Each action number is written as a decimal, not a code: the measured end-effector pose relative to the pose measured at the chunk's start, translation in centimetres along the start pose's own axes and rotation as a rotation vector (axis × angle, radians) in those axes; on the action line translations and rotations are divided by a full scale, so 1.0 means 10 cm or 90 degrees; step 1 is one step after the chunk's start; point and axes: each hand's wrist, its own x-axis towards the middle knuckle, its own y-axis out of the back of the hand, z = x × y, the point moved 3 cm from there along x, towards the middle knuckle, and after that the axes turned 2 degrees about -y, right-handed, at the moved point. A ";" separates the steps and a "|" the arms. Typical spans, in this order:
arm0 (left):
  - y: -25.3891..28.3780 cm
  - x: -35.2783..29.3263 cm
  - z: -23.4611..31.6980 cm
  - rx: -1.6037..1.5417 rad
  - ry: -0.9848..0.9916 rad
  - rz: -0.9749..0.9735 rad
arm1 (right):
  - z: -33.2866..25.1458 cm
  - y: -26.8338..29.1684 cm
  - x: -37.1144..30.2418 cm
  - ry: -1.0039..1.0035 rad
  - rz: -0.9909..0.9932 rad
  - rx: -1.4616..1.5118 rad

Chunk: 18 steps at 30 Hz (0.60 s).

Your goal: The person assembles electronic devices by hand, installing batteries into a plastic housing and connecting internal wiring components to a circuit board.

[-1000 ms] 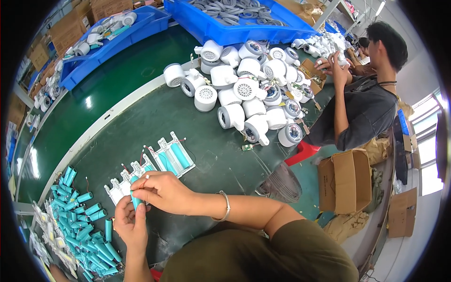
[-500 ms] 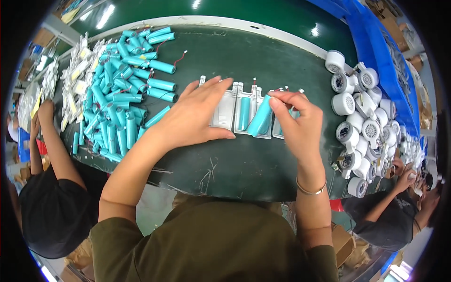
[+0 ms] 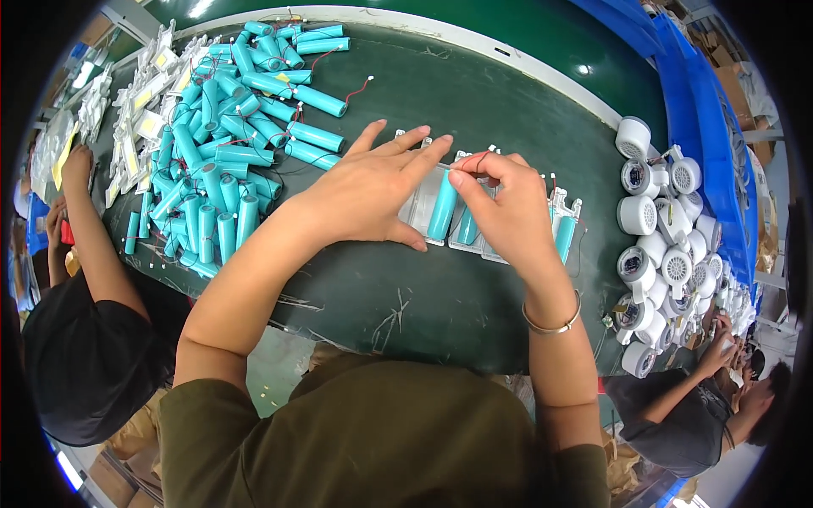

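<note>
Since half a second ago my left hand (image 3: 366,193) has slid rightward along the row of grey holders (image 3: 474,216), and my right hand (image 3: 508,212) has pulled in beside it, so the two now nearly touch over the same holder; the cell that was tilted in my right fingers now lies down in its slot.

Head view, everything placed from that row of holders on the green table (image 3: 406,305): my left hand lies flat and spread on the left end of the row, fingers straight, gripping nothing, pressing the holder down so it does not shift, I judge. Its fingertips reach the teal cell (image 3: 442,206), which sits lengthwise in the holder between my two hands. My right hand is curled on the middle of the row, thumb and forefinger pinched shut at the upper end of that cell, seemingly on a thin dark wire (image 3: 483,157) there, though it is too small for me to be sure. A second teal cell shows just under my right palm, and another cell (image 3: 566,238) sits in the holder at the right end.

Left of the row, well apart, lies the heap of loose teal cells (image 3: 229,144) with red and black leads, within my left hand's reach. Beyond the heap are white plastic parts (image 3: 140,110). Right of the row stand white round housings (image 3: 656,245). A co-worker in black sits at each lower corner
</note>
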 end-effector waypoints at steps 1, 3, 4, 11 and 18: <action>-0.02 0.00 -0.01 -0.004 -0.001 -0.007 | 0.01 -0.01 0.01 0.000 -0.004 -0.001; -0.03 0.00 -0.03 -0.003 0.004 -0.005 | 0.01 -0.01 0.00 0.000 0.006 -0.016; -0.04 -0.01 -0.03 0.001 0.007 -0.003 | 0.00 -0.02 0.01 -0.003 0.003 -0.017; -0.05 -0.02 -0.04 0.004 -0.006 0.028 | -0.12 -0.06 0.03 0.027 -0.003 -0.134; -0.07 -0.02 -0.03 0.026 -0.010 0.040 | -0.09 -0.10 0.05 0.012 -0.028 -0.169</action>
